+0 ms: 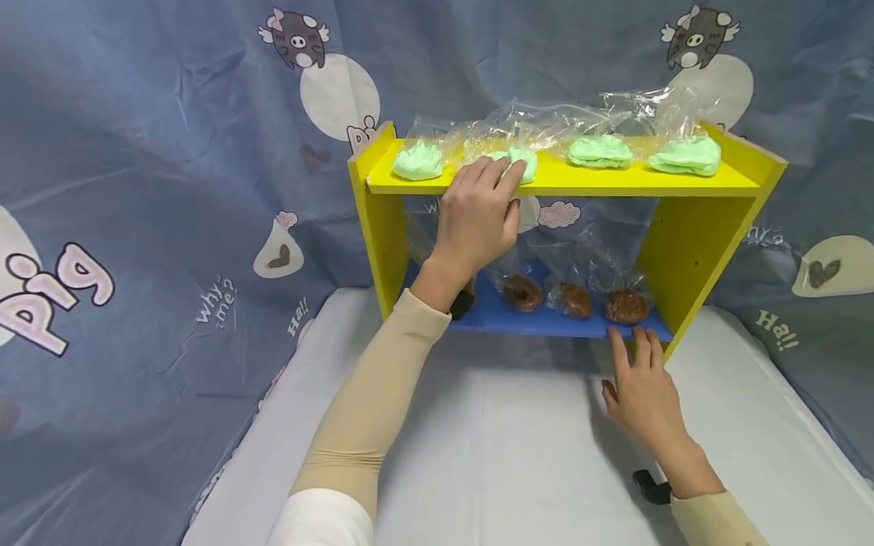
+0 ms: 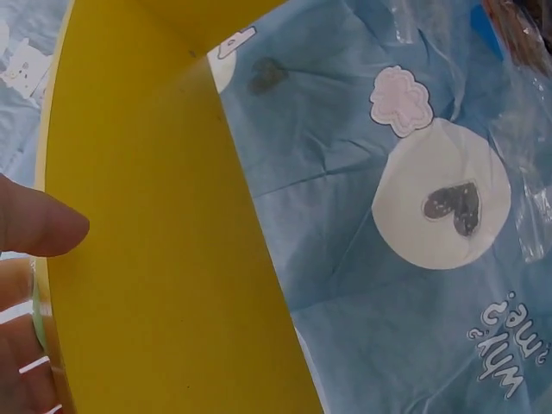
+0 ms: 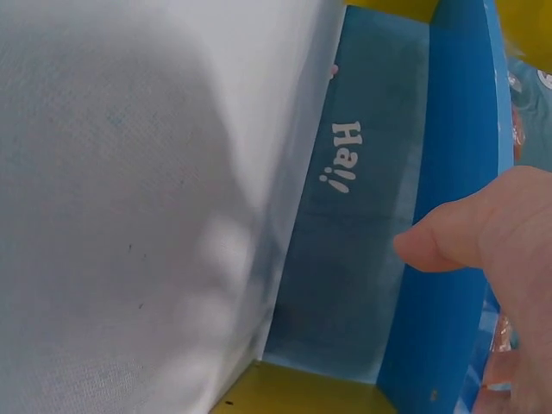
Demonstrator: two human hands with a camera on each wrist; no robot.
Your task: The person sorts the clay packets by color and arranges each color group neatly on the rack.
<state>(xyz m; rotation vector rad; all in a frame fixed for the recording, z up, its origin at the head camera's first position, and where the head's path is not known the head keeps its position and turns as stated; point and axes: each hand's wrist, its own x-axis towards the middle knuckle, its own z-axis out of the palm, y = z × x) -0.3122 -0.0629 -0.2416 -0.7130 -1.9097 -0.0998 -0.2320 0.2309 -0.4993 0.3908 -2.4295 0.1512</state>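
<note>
At the front edge of the yellow top shelf, my left hand lays its fingers over a pale green lump in a clear bag. Its thumb is below the shelf's edge in the left wrist view. Lower down, my right hand touches the front edge of the blue bottom shelf with extended fingers. Just behind those fingertips sits a bagged brown lump. The right thumb shows beneath the blue board in the right wrist view.
More bagged green lumps line the top shelf. Other bagged brown pieces, including a ring-shaped one, stand on the blue board. The yellow side panel bounds the right. A white cloth covers the table; a patterned blue curtain hangs behind.
</note>
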